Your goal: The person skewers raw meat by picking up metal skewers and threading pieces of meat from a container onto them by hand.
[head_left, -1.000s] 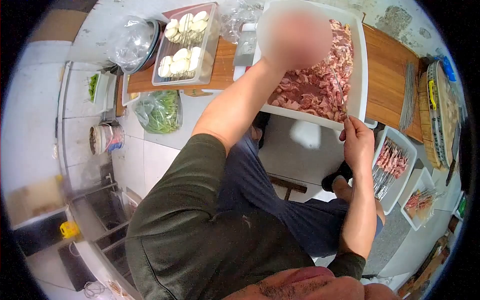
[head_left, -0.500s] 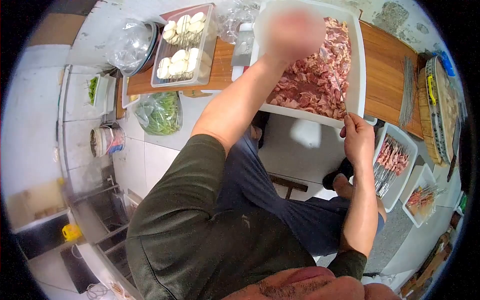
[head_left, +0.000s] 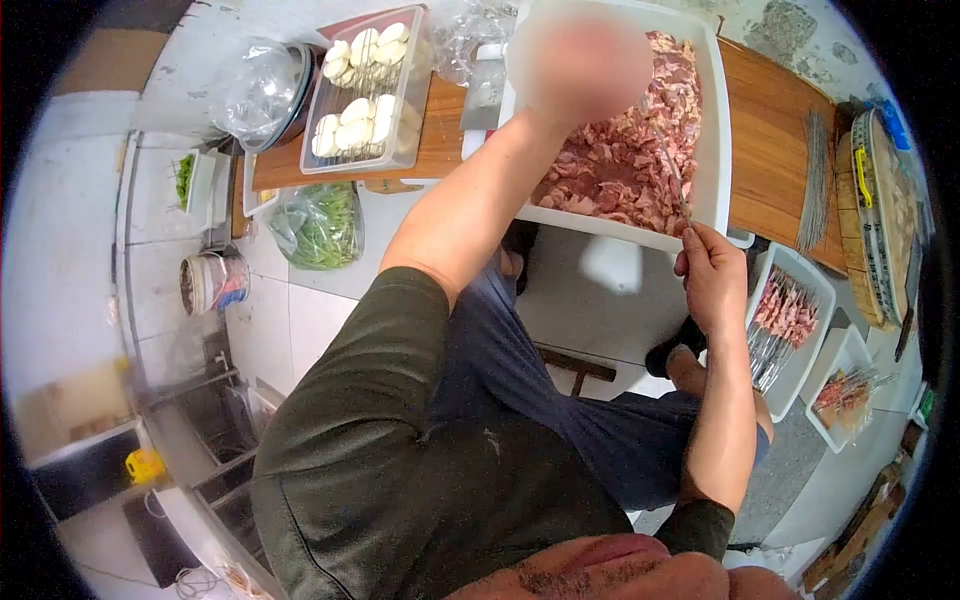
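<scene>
A large white tub holds a heap of raw cut meat. My right hand is at the tub's near right edge, its fingers closed on the lower end of a thin metal skewer. The skewer slants up and to the left over the meat. My left hand reaches over the upper left part of the tub; a round blur covers it, so its fingers and anything in them are hidden. Whether the skewer's far end carries meat cannot be made out.
A clear container of white rounds stands left on the wooden table. Bare skewers lie right, near a round chopping block. Lower right, a white tray holds meat skewers; another tray is beside it. Bagged greens sit left.
My right hand and the skewer have shifted slightly left and up. The blurred left hand has moved slightly left since the earliest frame. The view has shifted a little.
</scene>
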Action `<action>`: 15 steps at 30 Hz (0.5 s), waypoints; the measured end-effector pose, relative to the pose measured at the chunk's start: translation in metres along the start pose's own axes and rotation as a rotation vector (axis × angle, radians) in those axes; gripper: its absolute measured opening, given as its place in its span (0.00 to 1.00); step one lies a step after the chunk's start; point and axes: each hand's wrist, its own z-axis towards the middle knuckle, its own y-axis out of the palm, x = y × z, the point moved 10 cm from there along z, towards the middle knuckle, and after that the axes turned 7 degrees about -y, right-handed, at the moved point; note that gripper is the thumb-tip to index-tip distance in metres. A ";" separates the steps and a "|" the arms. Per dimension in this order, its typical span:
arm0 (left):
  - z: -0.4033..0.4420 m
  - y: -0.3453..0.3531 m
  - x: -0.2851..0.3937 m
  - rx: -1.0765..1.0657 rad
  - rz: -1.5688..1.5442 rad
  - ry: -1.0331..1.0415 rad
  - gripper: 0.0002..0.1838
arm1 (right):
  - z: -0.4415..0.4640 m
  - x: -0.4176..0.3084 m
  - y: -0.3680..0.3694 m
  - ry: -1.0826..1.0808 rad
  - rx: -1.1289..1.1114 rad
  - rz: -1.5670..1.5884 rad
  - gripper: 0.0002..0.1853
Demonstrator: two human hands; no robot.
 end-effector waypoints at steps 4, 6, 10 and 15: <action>0.002 -0.003 -0.006 -0.048 0.057 -0.028 0.06 | 0.000 0.002 0.005 0.027 -0.026 0.077 0.13; 0.001 -0.001 -0.003 -0.050 0.119 0.017 0.06 | 0.001 0.002 0.005 0.033 -0.037 0.072 0.13; 0.003 -0.007 -0.013 -0.085 -0.095 -0.084 0.05 | 0.003 0.003 0.008 0.030 -0.059 0.136 0.12; -0.003 0.005 0.004 0.011 -0.092 -0.102 0.06 | 0.003 -0.004 -0.001 0.018 -0.043 0.096 0.12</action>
